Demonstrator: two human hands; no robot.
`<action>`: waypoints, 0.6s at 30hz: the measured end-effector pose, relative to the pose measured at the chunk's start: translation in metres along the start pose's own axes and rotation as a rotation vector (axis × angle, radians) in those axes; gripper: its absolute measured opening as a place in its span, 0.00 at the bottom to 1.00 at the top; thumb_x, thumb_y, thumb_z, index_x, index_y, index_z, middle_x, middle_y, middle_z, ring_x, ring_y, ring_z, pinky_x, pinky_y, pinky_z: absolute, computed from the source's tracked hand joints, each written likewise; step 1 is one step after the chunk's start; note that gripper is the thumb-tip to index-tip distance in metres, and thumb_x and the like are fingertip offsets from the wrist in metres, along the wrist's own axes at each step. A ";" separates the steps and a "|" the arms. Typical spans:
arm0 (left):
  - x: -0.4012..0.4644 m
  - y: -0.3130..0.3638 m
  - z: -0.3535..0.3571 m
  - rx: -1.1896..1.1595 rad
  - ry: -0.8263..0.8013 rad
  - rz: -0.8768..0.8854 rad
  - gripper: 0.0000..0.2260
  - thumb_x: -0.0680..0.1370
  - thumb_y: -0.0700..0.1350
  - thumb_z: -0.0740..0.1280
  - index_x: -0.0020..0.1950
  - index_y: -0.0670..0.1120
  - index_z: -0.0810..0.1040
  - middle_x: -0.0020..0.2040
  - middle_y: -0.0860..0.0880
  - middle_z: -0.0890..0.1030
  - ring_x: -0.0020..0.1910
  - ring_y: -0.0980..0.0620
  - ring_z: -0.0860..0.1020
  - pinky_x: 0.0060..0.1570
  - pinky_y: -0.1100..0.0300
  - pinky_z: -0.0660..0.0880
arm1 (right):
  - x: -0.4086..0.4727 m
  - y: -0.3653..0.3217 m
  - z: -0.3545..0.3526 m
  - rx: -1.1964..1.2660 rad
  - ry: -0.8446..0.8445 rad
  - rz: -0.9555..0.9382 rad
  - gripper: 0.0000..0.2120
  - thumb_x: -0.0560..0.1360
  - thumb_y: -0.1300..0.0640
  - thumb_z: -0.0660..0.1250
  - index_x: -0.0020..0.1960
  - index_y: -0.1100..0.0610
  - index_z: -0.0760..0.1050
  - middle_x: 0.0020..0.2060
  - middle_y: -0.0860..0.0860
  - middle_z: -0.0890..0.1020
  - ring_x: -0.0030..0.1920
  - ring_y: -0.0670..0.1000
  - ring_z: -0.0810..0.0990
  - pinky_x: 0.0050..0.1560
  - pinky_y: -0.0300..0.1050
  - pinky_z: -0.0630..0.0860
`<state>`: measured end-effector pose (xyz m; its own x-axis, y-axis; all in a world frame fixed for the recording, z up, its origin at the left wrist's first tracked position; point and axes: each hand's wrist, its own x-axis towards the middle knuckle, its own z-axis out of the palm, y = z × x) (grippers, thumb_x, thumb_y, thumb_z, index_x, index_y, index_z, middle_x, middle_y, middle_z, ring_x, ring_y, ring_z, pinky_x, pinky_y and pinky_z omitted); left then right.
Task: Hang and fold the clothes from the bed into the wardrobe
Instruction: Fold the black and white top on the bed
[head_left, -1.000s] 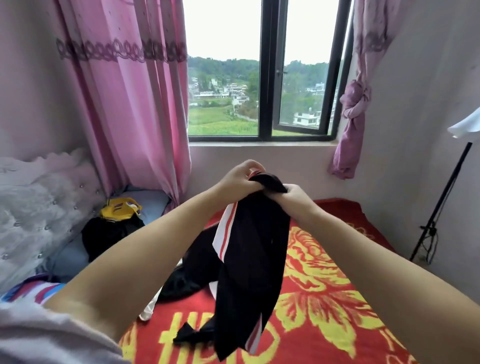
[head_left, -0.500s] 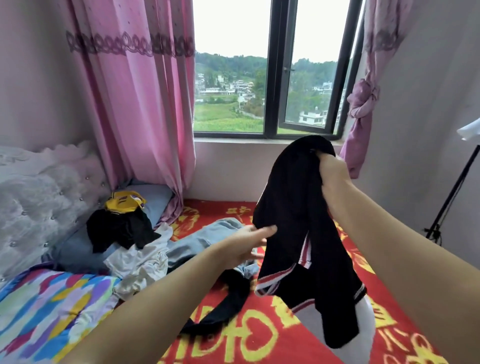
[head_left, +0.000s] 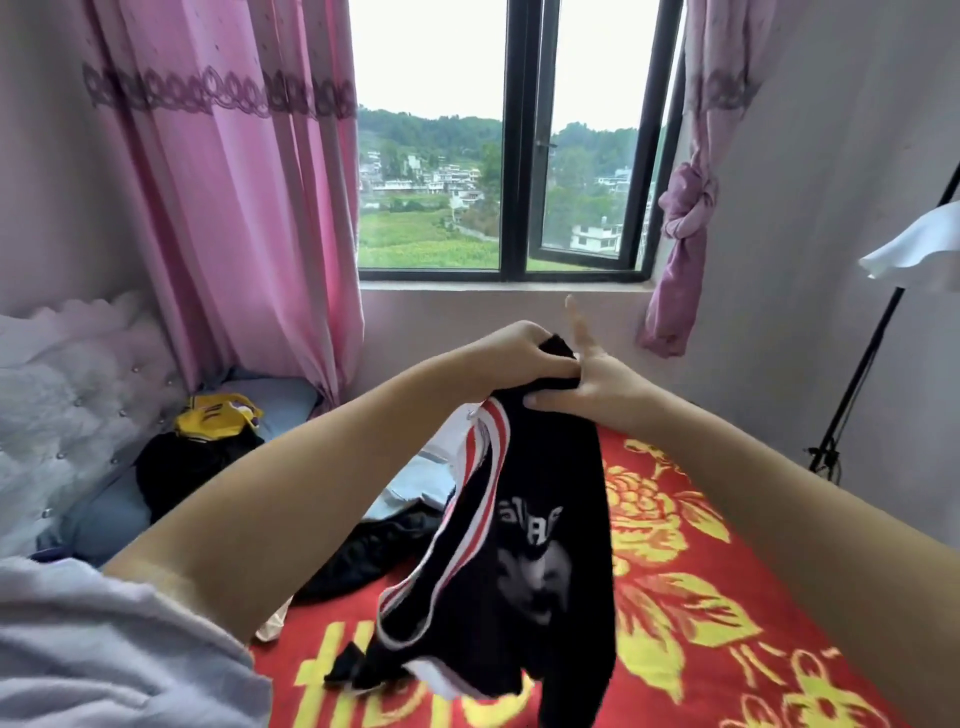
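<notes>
A black garment (head_left: 540, 551) with red and white striped trim and a grey face print hangs in front of me above the bed (head_left: 691, 597). My left hand (head_left: 524, 353) grips its top edge with curled fingers. My right hand (head_left: 587, 382) holds the same top edge from the right, thumb pressed under the cloth and one finger pointing up. More clothes lie on the bed: a black piece (head_left: 363, 556), a light blue one (head_left: 421, 483), and a black and yellow heap (head_left: 208, 441) on the pillow. The wardrobe is out of view.
The bed has a red cover with yellow flowers. A padded white headboard (head_left: 57, 395) is at the left, pink curtains (head_left: 228, 208) and a window (head_left: 514, 135) ahead. A black stand (head_left: 867, 364) with a white shade (head_left: 919, 249) is at the right wall.
My left hand rose from open below the garment to grip its top. My right hand came down and left; both now hold the top edge together, and the face print shows.
</notes>
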<state>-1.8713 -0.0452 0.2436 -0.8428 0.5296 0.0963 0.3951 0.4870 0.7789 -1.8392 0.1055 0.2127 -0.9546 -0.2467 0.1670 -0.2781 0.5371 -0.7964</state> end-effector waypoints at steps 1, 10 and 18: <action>0.000 0.000 0.001 -0.003 0.003 0.027 0.07 0.73 0.47 0.70 0.37 0.46 0.81 0.32 0.50 0.79 0.30 0.55 0.76 0.32 0.62 0.73 | 0.001 -0.001 0.005 0.095 0.046 -0.019 0.44 0.71 0.59 0.74 0.77 0.47 0.52 0.57 0.50 0.80 0.56 0.49 0.80 0.52 0.41 0.78; -0.037 -0.088 0.028 -0.229 0.044 -0.088 0.11 0.77 0.48 0.68 0.59 0.49 0.77 0.54 0.50 0.81 0.51 0.55 0.79 0.47 0.63 0.76 | 0.016 -0.006 0.007 0.390 0.302 0.022 0.05 0.75 0.62 0.67 0.44 0.54 0.80 0.37 0.50 0.86 0.39 0.50 0.85 0.40 0.43 0.81; -0.041 -0.079 0.012 -0.416 0.168 0.089 0.09 0.79 0.39 0.64 0.45 0.50 0.82 0.40 0.52 0.83 0.41 0.54 0.81 0.44 0.63 0.78 | 0.009 -0.004 0.000 -0.475 0.142 -0.068 0.10 0.75 0.54 0.69 0.53 0.58 0.81 0.54 0.48 0.75 0.55 0.46 0.72 0.58 0.38 0.67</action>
<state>-1.8636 -0.0964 0.1706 -0.8735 0.4198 0.2465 0.3171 0.1063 0.9424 -1.8464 0.1014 0.2170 -0.9287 -0.1993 0.3126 -0.3263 0.8396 -0.4342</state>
